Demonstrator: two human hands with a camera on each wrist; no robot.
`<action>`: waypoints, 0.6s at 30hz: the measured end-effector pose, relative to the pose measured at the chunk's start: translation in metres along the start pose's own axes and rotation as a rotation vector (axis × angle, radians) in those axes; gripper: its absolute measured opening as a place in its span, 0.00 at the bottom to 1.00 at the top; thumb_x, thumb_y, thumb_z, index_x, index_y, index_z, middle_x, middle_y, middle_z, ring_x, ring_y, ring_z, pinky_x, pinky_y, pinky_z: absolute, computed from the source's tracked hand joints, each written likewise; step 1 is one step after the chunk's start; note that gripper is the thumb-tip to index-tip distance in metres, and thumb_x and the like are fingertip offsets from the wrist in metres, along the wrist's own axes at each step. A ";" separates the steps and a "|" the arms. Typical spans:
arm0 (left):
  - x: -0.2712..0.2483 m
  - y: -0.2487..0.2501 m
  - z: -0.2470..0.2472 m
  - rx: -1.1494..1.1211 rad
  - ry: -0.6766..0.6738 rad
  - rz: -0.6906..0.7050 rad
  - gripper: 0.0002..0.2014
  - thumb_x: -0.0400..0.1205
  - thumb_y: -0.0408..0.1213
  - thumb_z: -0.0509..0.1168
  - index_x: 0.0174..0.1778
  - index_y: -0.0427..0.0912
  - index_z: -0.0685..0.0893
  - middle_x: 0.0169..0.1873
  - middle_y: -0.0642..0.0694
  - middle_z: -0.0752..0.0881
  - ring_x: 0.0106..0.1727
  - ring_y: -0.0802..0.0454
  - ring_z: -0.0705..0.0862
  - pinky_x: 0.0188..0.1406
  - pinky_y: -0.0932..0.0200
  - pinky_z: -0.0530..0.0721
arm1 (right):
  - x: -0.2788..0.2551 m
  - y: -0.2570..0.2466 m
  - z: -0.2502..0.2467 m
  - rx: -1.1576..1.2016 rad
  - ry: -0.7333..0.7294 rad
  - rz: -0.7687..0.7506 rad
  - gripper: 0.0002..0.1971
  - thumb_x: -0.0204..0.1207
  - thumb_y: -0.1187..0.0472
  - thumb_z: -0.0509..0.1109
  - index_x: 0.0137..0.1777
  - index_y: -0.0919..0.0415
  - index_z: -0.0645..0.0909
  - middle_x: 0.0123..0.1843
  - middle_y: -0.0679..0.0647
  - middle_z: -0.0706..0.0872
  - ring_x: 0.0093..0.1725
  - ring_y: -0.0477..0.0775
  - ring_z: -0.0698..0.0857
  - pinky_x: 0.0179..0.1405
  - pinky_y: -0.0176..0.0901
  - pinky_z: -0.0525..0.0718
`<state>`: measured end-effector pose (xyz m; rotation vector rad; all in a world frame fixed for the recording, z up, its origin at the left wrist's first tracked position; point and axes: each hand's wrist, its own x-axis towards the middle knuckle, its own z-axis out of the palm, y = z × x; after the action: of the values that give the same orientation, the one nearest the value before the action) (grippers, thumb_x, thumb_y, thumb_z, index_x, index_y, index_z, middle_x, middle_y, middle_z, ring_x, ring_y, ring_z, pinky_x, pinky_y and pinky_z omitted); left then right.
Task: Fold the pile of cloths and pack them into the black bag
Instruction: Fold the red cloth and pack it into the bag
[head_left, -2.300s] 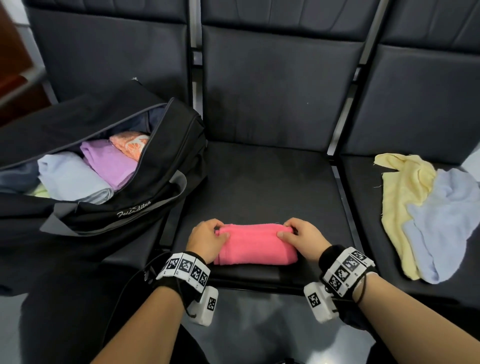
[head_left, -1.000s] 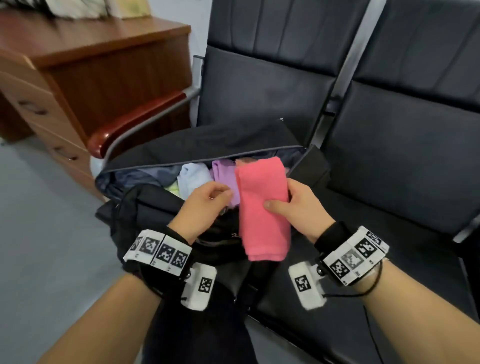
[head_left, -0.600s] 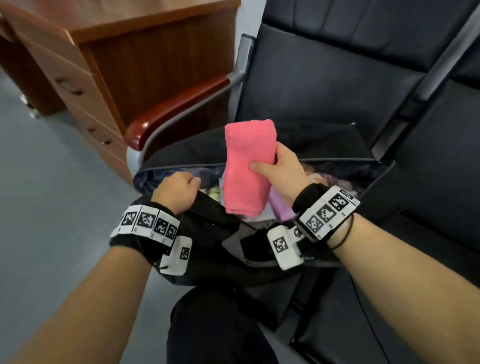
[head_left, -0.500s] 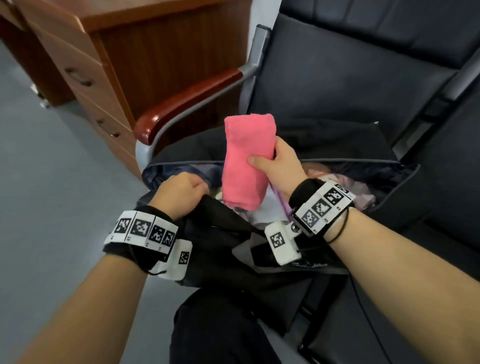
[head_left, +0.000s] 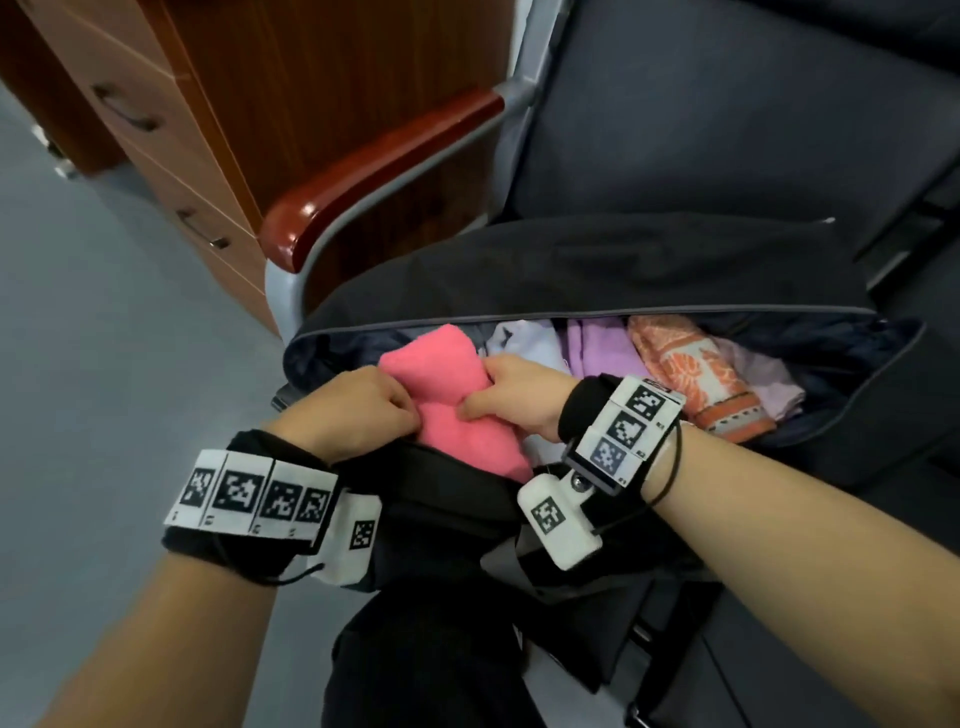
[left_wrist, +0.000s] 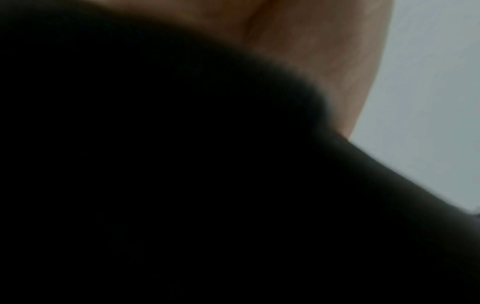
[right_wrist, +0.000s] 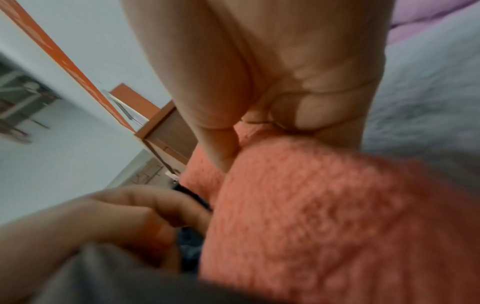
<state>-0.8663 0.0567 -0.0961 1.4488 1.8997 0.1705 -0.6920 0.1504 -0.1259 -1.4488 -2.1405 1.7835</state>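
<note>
The black bag (head_left: 623, 270) lies open on the left seat. Inside it are a lilac cloth (head_left: 602, 348), an orange patterned cloth (head_left: 696, 374) and a pale cloth (head_left: 524, 338). A folded pink cloth (head_left: 467, 441) sits in the bag's left end, partly over the near rim. My right hand (head_left: 480, 389) grips the pink cloth (right_wrist: 311, 216) with thumb in front and fingers behind. My left hand (head_left: 395, 415) is curled on the bag's near edge, right against the cloth; the right wrist view shows its fingers (right_wrist: 145, 214) bent over the fabric. The left wrist view is almost all dark.
A wooden desk with drawers (head_left: 260, 104) stands to the left behind a red-brown armrest (head_left: 384, 166). The dark seat back (head_left: 727, 104) rises behind the bag. Grey floor (head_left: 104, 364) lies on the left. My dark trouser leg (head_left: 431, 665) is below the bag.
The pink cloth was carried from the middle seat to the bag, held upright above it, and has now come down into the left end. My left hand shifted right, up against the cloth.
</note>
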 end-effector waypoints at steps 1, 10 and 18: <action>0.002 0.001 0.001 0.011 -0.015 0.000 0.10 0.76 0.37 0.67 0.39 0.51 0.94 0.44 0.61 0.92 0.49 0.60 0.87 0.56 0.59 0.83 | 0.002 0.004 -0.001 -0.001 0.037 0.026 0.10 0.74 0.68 0.75 0.54 0.62 0.81 0.53 0.60 0.89 0.54 0.60 0.88 0.53 0.52 0.89; 0.010 0.011 0.003 0.076 -0.165 -0.012 0.14 0.85 0.35 0.60 0.58 0.40 0.91 0.58 0.44 0.89 0.62 0.45 0.86 0.62 0.56 0.81 | 0.010 0.005 -0.002 0.143 0.140 -0.024 0.24 0.76 0.72 0.71 0.71 0.63 0.74 0.64 0.66 0.84 0.65 0.66 0.84 0.68 0.64 0.81; 0.010 0.012 0.003 0.175 -0.104 -0.030 0.14 0.83 0.39 0.58 0.57 0.48 0.87 0.65 0.47 0.85 0.63 0.45 0.81 0.61 0.53 0.78 | -0.020 -0.008 -0.012 -0.787 0.277 -0.316 0.49 0.71 0.56 0.77 0.87 0.55 0.50 0.79 0.60 0.66 0.72 0.62 0.74 0.65 0.54 0.81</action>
<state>-0.8561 0.0685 -0.0970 1.5124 1.8879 -0.0861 -0.6789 0.1480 -0.1051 -1.2171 -2.8272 0.5990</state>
